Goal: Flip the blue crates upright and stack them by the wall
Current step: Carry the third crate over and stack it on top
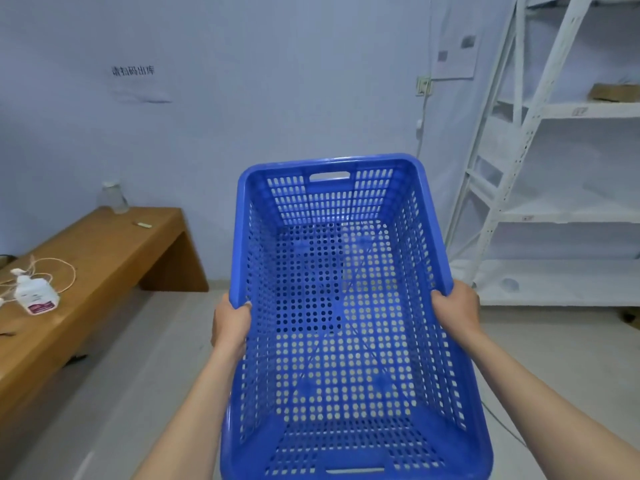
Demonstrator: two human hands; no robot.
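Left hand [230, 325] and right hand [455, 306] each grasp a long rim of one blue crate [346, 306], held open side up at frame centre, clear of everything. Bare floor [166, 341] lies beneath, the wall [277, 81] beyond. One table [97, 258] stands lower left, one white shelf [554, 209] at right.

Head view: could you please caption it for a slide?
Both hands, left and right, carry an upright blue crate toward the wall.
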